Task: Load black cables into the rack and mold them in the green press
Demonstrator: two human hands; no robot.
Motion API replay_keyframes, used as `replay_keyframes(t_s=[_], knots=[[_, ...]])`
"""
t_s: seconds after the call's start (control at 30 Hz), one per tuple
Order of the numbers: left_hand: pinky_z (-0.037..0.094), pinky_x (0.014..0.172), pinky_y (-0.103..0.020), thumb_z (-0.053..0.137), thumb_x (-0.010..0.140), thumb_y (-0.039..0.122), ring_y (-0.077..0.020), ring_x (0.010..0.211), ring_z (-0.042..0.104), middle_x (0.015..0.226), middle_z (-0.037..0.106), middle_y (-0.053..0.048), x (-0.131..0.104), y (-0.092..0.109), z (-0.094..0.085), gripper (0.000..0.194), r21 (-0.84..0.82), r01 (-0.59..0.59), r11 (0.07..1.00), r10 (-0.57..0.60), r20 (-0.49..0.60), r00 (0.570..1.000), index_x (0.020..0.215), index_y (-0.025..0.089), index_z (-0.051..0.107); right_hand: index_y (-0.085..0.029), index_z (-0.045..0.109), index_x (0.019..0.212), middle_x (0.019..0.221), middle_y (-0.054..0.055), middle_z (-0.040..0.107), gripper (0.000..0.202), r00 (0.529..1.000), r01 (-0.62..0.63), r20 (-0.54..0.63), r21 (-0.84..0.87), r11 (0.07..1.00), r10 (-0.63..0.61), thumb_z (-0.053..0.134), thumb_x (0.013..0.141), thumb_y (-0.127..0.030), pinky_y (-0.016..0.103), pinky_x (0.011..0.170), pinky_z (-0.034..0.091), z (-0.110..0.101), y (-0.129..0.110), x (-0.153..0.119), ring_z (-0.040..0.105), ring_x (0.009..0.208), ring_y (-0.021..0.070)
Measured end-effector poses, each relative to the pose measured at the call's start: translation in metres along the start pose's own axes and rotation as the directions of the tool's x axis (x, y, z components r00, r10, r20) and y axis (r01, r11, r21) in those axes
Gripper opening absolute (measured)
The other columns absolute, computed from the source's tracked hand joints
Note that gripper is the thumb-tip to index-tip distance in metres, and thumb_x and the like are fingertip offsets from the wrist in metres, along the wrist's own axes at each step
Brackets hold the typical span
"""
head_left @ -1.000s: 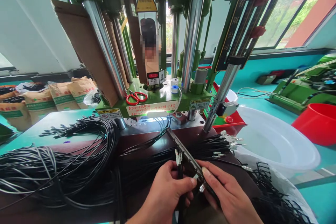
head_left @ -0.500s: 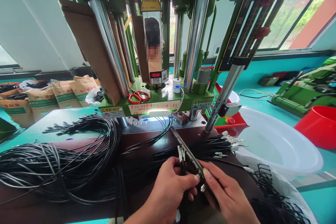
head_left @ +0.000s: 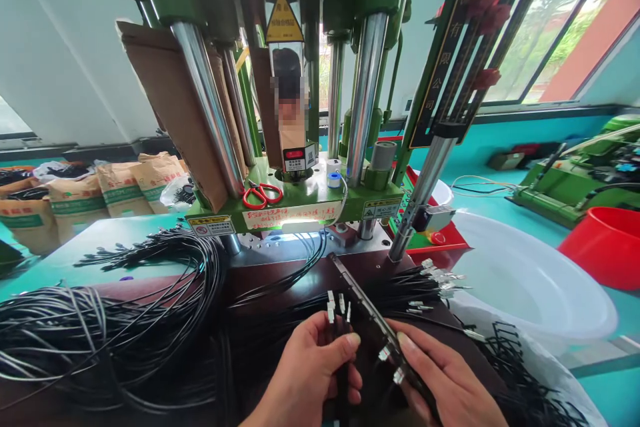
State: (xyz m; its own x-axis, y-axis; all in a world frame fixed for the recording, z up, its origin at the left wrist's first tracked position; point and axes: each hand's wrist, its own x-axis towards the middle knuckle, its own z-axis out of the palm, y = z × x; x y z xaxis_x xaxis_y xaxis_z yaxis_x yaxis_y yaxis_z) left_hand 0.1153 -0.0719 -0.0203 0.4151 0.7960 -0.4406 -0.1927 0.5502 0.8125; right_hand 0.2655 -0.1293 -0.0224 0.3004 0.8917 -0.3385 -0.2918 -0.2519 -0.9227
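My left hand [head_left: 314, 363] is closed around a few black cables, and their silvery metal connectors [head_left: 331, 307] stick up above the thumb and forefinger. To the right, my right hand [head_left: 443, 370] grips a long dark metal bar [head_left: 361, 299] with slots along it, thumb on top. The bar slants from the machine's edge down towards me. Two metal connectors [head_left: 384, 353] sit at its near end, beside my right fingers. A small gap separates my left thumb from the bar. My right fingers are partly hidden under the bar.
Ahead stands a green press [head_left: 295, 203] with steel columns; red-handled scissors [head_left: 263, 195] lie on it. Black cables [head_left: 170, 320] are heaped at left, and a cable bundle with metal ends [head_left: 435, 277] lies at right. A white tub [head_left: 540, 280] and red bucket [head_left: 600, 247] stand beyond.
My left hand has drawn back a little left from the bar with its cables. Another connector now shows at the bar's near end. The view has tilted up slightly.
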Motion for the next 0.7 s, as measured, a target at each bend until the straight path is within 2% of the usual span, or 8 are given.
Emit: replay_keyframes(t_s=[0.13,0.23,0.37,0.5,0.63,0.7], knots=[[0.031,0.03,-0.016,0.07,0.069,0.038,-0.0057,0.033,0.042,0.054,0.049,0.008,0.004,-0.005,0.004,0.033,0.063,-0.028,0.998,0.029,-0.011,1.0,0.085,0.019,0.048,-0.024,0.075,0.091,0.06,-0.001,0.06,0.046,1.0,-0.002,-0.017,0.066,0.998,0.003,0.078,0.06,-0.057,0.015,0.043,0.043,0.003,0.001,-0.001,0.052,0.053,0.0111],[0.025,0.026,-0.015,0.069,0.069,0.047,-0.0049,0.029,0.038,0.051,0.048,0.009,0.005,-0.008,0.005,0.038,0.112,-0.012,0.994,0.015,-0.027,1.0,0.085,0.019,0.048,-0.023,0.074,0.091,0.066,0.0,0.061,0.048,1.0,-0.02,-0.016,0.083,0.996,0.022,0.08,0.058,-0.057,0.015,0.049,0.046,0.002,0.003,-0.001,0.055,0.063,0.0131],[0.025,0.024,-0.015,0.068,0.067,0.05,-0.005,0.028,0.038,0.049,0.049,0.008,0.003,-0.01,0.006,0.039,0.168,0.028,0.985,-0.021,-0.043,0.999,0.08,0.019,0.049,-0.023,0.073,0.095,0.06,-0.002,0.056,0.047,1.0,-0.009,0.002,0.054,0.999,0.009,0.076,0.063,-0.058,0.014,0.043,0.039,-0.001,0.006,0.0,0.048,0.054,0.0101],[0.025,0.026,-0.014,0.064,0.071,0.05,-0.0065,0.026,0.035,0.034,0.043,0.008,0.002,-0.009,0.004,0.035,0.23,0.055,0.972,-0.056,-0.002,0.998,0.079,0.019,0.05,-0.022,0.072,0.099,0.057,-0.002,0.053,0.047,0.997,0.031,0.064,0.01,0.999,-0.031,0.072,0.069,-0.058,0.016,0.039,0.034,-0.003,0.012,0.004,0.038,0.047,0.008],[0.026,0.026,-0.015,0.064,0.072,0.048,-0.0068,0.026,0.034,0.032,0.043,0.007,0.002,-0.007,0.002,0.032,0.223,0.07,0.972,-0.075,0.014,0.997,0.076,0.019,0.05,-0.02,0.07,0.105,0.051,-0.003,0.047,0.051,0.995,0.044,0.094,-0.061,0.997,-0.038,0.068,0.072,-0.059,0.018,0.038,0.031,-0.004,0.013,0.006,0.04,0.047,0.0104],[0.026,0.026,-0.015,0.064,0.072,0.045,-0.0069,0.026,0.034,0.033,0.043,0.007,0.001,-0.007,0.001,0.029,0.212,0.071,0.975,-0.077,0.022,0.997,0.073,0.019,0.051,-0.022,0.071,0.103,0.055,-0.002,0.05,0.049,0.995,0.041,0.09,-0.06,0.997,-0.035,0.069,0.071,-0.059,0.018,0.039,0.033,-0.003,0.01,0.004,0.043,0.049,0.0113]])
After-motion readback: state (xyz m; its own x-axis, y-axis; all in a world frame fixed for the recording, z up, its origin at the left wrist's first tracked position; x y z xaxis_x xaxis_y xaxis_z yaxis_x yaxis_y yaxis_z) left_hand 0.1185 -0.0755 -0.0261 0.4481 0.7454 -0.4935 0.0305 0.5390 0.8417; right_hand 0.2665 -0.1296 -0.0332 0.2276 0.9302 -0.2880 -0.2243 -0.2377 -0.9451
